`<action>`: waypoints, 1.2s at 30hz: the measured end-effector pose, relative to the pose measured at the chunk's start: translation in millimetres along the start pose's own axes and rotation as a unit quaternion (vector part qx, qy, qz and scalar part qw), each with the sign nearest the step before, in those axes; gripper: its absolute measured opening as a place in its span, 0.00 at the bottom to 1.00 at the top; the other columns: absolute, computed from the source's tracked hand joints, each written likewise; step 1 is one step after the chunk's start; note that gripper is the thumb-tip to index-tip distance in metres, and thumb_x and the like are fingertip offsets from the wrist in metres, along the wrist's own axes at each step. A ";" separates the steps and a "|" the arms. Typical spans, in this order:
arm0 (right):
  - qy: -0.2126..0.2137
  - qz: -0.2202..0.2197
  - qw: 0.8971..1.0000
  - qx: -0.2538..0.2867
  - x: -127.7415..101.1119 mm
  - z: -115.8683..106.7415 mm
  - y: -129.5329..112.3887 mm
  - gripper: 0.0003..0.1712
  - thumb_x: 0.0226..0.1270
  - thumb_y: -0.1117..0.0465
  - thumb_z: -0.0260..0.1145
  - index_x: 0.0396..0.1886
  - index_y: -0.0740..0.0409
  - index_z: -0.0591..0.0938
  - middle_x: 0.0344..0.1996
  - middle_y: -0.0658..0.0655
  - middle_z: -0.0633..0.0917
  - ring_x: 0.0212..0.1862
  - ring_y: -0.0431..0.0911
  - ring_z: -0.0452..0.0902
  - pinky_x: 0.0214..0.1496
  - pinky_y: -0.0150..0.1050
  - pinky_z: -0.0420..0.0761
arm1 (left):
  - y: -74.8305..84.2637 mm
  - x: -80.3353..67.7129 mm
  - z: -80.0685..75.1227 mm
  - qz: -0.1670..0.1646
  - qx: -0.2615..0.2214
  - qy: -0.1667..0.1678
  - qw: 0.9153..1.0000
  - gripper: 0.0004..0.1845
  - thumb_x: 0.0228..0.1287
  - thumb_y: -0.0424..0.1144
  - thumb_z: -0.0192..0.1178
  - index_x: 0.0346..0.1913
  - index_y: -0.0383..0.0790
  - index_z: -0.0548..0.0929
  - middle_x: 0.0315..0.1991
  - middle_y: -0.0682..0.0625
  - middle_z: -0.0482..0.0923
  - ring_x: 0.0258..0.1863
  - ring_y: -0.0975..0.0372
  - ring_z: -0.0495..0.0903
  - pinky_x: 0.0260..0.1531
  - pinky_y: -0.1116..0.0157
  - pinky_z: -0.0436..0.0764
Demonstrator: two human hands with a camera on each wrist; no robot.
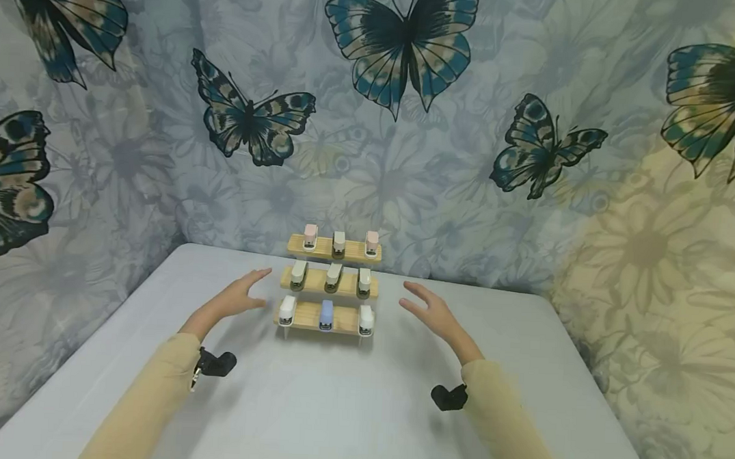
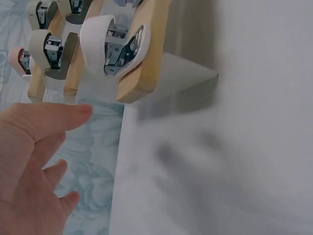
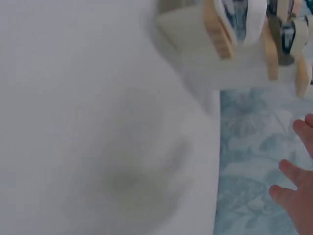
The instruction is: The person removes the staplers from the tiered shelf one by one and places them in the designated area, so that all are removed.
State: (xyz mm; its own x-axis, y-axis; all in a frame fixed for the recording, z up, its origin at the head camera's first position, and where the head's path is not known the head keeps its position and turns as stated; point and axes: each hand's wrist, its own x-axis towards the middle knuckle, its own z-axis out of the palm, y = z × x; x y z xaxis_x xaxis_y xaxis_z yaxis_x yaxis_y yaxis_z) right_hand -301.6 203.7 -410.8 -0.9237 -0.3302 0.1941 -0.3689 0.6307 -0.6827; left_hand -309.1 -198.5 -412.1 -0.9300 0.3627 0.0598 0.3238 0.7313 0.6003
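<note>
Two pale yellow sleeves, the left one [image 1: 144,404] and the right one [image 1: 509,424], slanted inward from the near edge of the view over the white bench [image 1: 335,406]. A black device stuck out on the inner side of each wrist, one at the left [image 1: 216,363] and one at the right [image 1: 449,397].

Beyond the cuffs, the left hand [image 1: 238,296] and the right hand [image 1: 433,311] were raised above the bench, facing each other from either side of a small tiered rack. Both were released: fingers extended and loosely spread, the thumbs on the near side and pointing inward. Neither touched the rack; the left was somewhat nearer to it, and soft shadows fell on the bench below.

The rack stood between them, holding nine small staplers. Its lowest wooden shelf [image 1: 307,317] bore a blue stapler [image 1: 326,313] between two white ones. Behind and higher, the middle shelf [image 1: 316,282] carried three pale staplers in a row, and the top shelf [image 1: 323,247] held a whitish stapler [image 1: 339,242] between two pink ones.

Farthest off, a bluish floral wall [image 1: 370,168] with large butterflies rose past the bench's far edge.
</note>
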 end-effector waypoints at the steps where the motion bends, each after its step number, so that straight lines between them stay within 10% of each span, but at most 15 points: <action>1: 0.005 -0.006 1.000 0.021 -1.1 4.9 -2.4 0.33 0.49 0.41 0.51 0.54 0.50 0.61 0.51 0.49 0.62 0.53 0.44 0.53 0.50 0.48 0.55 | -2.3 -2.6 3.5 0.001 -0.015 -0.005 1.000 0.37 0.44 0.41 0.58 0.57 0.37 0.51 0.55 0.36 0.47 0.53 0.45 0.43 0.47 0.47 0.47; 19: -0.006 -0.032 0.986 0.161 -3.4 74.5 20.7 0.34 0.45 0.50 0.60 0.54 0.48 0.60 0.52 0.51 0.63 0.53 0.47 0.52 0.44 0.60 0.53 | -30.0 -11.9 84.1 -0.022 -0.204 0.017 0.979 0.39 0.38 0.44 0.62 0.56 0.43 0.55 0.56 0.47 0.51 0.55 0.53 0.45 0.49 0.51 0.45; 23: 0.015 -0.042 0.986 0.161 3.9 88.6 42.1 0.32 0.45 0.51 0.60 0.53 0.46 0.61 0.51 0.50 0.64 0.52 0.48 0.54 0.40 0.61 0.54 | -28.5 -12.7 91.1 -0.043 -0.262 0.034 0.963 0.38 0.38 0.41 0.62 0.56 0.47 0.55 0.56 0.50 0.50 0.55 0.55 0.44 0.49 0.50 0.44; 36: -0.015 0.014 0.966 0.259 5.2 82.7 1.5 0.31 0.44 0.54 0.62 0.50 0.56 0.64 0.50 0.55 0.64 0.53 0.48 0.54 0.48 0.56 0.51 | -29.0 -9.2 95.7 -0.088 -0.308 0.068 0.945 0.37 0.36 0.49 0.61 0.54 0.56 0.57 0.55 0.55 0.52 0.55 0.59 0.46 0.47 0.46 0.41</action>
State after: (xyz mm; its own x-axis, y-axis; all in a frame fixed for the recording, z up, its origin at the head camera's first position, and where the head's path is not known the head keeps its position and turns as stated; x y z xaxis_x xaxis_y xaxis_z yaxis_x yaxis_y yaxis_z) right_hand -298.5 144.9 -469.1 -0.9263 -0.3430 0.1556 -0.2362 0.2070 -0.9494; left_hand -293.3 -167.7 -506.4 -0.9872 0.1591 -0.0066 0.0392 0.2828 0.9584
